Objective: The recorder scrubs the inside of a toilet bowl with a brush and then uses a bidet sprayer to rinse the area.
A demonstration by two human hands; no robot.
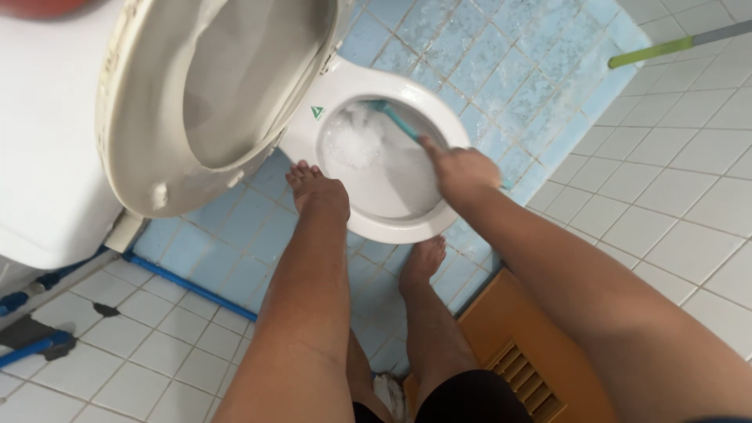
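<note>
The right hand point(464, 174) is curled in a fist around the handle of a slim teal plastic toilet brush point(398, 120), whose long axis slants from the hand up and to the left in the head view, its bristle end pointing down into the foamy water of the white ceramic toilet bowl point(415, 229). The left hand cannot be seen, so its state cannot be told. The beige plastic seat and lid point(141, 157) stand raised at the left, and two bare feet rest on the wet pale-blue tiled floor point(501, 70) on either side of the bowl's front rim.
</note>
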